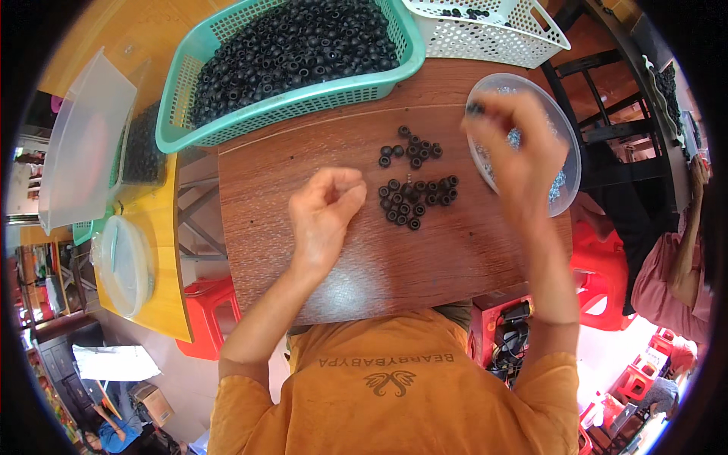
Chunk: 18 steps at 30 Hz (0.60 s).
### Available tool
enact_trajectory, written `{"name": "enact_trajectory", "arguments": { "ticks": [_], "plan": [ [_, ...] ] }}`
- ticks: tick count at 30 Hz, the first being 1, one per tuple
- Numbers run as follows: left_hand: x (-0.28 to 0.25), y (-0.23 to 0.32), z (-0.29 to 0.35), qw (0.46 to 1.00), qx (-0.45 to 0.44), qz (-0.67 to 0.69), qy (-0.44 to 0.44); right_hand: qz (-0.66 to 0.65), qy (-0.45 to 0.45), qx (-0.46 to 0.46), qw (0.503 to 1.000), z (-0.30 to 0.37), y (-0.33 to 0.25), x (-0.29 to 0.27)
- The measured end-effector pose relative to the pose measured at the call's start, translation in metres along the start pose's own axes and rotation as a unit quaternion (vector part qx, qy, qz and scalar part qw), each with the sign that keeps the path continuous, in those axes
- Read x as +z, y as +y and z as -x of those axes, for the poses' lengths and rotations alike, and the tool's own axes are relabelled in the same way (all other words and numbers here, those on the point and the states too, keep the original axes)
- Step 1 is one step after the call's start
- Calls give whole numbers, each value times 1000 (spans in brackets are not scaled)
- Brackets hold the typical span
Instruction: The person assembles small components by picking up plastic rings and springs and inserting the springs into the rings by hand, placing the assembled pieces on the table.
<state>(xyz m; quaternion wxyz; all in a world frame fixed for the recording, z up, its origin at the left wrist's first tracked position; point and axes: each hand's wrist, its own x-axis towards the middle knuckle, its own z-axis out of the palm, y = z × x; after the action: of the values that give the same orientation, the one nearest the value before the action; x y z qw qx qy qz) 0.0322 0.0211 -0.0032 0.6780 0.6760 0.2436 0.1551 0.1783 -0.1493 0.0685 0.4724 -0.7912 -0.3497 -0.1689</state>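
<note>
Two loose clusters of small black round pieces with holes lie on the brown wooden table. Left of them, my left hand is closed, thumb against curled fingers; whatever it may hold is hidden. My right hand, blurred by motion, is raised over a round translucent tub at the table's right edge. Between its thumb and fingers shows a small black round piece. Small shiny bluish bits lie in the tub, partly covered by this hand.
A green basket full of black pieces stands at the far side, beside a white perforated basket. On a yellow table at left are a clear bin and a round lidded container. Red stools stand below.
</note>
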Motion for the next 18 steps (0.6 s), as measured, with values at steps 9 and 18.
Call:
{"name": "enact_trajectory", "arguments": {
  "ticks": [9, 18],
  "plan": [
    [46, -3, -50, 851, 269, -449, 33, 326, 71, -73, 940, -136, 126, 15],
    [14, -1, -41, 997, 37, -52, -37, 79, -17, -129, 988, -46, 40, 22]
  ]
}}
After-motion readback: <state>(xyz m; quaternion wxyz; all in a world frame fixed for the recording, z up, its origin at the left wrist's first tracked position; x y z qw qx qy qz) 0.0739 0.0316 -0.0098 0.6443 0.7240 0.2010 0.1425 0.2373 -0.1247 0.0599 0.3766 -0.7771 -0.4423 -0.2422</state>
